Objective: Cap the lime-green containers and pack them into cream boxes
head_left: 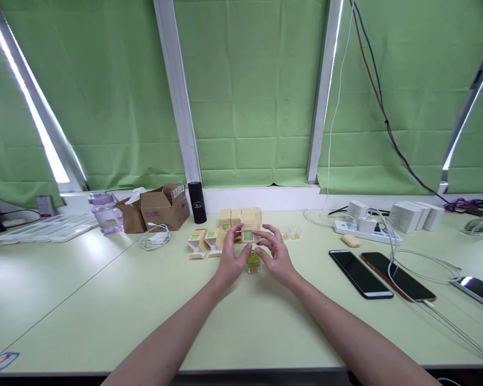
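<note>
Between my two hands is a small cream cardboard box [247, 236] with a square window in its face. My left hand [232, 257] grips it from the left, and my right hand [277, 254] has its fingers on the right side. Just below the box, a small clear glass jar [253, 266] with a yellow-green top stands on the table near both thumbs. Behind my hands are several more cream boxes [230, 214]. Two unfolded boxes with windows [198, 244] lie left of my left hand. Small clear pieces with yellow spots [291, 233] sit right of my right hand.
At the left are a brown carton [165, 208], a purple bottle [105, 214], white trays [50, 228] and a black cylinder [197, 202]. To the right lie phones [360, 273], a power strip [366, 231], white boxes [410, 217] and loose cables. The table's front edge [261, 370] runs below my arms.
</note>
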Demonstrator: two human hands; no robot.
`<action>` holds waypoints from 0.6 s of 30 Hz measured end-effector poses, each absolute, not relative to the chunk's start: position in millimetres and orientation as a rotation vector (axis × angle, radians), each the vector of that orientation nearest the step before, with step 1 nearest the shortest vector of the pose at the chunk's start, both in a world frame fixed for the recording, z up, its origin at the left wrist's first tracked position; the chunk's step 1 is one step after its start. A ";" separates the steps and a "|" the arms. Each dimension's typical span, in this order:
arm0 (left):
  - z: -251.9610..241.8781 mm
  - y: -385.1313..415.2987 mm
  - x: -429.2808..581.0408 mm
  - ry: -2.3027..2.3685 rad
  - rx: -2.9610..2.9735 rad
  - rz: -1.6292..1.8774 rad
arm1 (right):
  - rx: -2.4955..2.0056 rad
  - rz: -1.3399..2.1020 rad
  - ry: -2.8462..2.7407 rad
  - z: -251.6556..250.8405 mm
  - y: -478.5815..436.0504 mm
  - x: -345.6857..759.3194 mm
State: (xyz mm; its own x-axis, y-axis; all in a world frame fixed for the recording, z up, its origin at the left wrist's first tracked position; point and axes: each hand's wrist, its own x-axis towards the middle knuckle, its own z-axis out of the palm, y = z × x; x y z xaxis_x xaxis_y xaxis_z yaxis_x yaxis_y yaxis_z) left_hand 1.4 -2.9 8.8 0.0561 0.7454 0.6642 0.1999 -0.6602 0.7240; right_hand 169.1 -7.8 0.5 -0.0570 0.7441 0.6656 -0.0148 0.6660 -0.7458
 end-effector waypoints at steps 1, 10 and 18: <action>8.9 -2.7 1.5 0.960 1.895 1.656 | -0.632 0.682 -1.527 0.1 -7.5 169.0; 10.2 -2.9 1.2 1.059 1.998 1.695 | -0.663 0.576 -1.632 -1.5 -9.7 171.1; 11.0 -3.3 1.4 1.062 1.937 1.712 | -0.640 0.335 -1.783 1.0 -17.7 169.1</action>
State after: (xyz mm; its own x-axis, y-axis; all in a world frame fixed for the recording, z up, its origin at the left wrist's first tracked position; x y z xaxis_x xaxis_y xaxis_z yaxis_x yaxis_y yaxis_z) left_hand 1.4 -3.3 11.0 -0.0085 0.7194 0.6945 0.3027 -0.6601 0.6875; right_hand 169.1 -17.7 1.0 -0.1966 0.5784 0.7917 0.2516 0.8102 -0.5294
